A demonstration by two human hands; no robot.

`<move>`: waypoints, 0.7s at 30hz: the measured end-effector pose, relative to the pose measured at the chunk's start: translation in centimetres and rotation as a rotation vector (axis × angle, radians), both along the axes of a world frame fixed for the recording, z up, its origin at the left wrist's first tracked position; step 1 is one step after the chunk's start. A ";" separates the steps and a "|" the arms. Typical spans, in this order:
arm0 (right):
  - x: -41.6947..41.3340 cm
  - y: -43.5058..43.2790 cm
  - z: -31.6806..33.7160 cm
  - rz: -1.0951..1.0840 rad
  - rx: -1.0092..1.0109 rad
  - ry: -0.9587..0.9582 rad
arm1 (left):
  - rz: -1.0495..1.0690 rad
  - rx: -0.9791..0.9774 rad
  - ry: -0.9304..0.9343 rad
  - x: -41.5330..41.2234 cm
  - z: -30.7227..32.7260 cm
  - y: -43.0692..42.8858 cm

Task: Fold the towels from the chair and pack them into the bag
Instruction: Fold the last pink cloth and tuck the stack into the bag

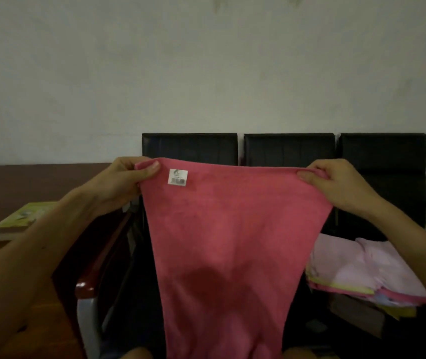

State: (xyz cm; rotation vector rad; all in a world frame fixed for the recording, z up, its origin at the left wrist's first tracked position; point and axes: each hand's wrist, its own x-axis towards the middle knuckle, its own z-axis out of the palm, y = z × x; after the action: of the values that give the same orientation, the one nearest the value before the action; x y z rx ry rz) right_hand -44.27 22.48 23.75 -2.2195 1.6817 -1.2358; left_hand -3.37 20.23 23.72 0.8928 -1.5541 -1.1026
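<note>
Centre of the frame, a pink towel [232,229] hangs fully open in the air, held up by its two top corners in front of a row of black chairs [289,149]. Left hand [126,180] pinches the upper left corner, thumb on the near face, fingers curled behind the cloth. Right hand [341,185] pinches the upper right corner the same way, thumb pressed on the front, other fingers wrapped over the top edge. Both grips are clamped on fabric, neither hand free. Top edge runs taut between the two hands; the rest of the towel narrows and drops to the bottom of the frame, where its lower end is cut off. White barcode label [178,176] sits on the near face just beside the left thumb. Progress: early on this towel, I'd judge — no crease in it, first fold not yet made. Lower right, a stack of towels [362,270] lies on a seat, pale pink on top with yellow, pink and blue edges below. It looks loosely piled, so likely waiting to be folded, but can't tell for sure. No bag identifiable — the area under and left of the towel is too dark, so packing status unknown. Left edge: green booklet [22,216] on a brown table [38,182]; wooden armrest [87,286] at lower left.
</note>
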 end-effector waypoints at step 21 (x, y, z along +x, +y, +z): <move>7.2 4.3 -18.2 0.065 0.446 -0.941 | 0.522 0.441 0.301 -3.2 -18.7 4.2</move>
State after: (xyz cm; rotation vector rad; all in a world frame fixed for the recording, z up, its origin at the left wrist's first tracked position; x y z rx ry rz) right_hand -37.03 26.76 5.57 -1.1233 1.2832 -1.3787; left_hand -6.61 24.43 4.99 1.2706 -0.7728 -1.1393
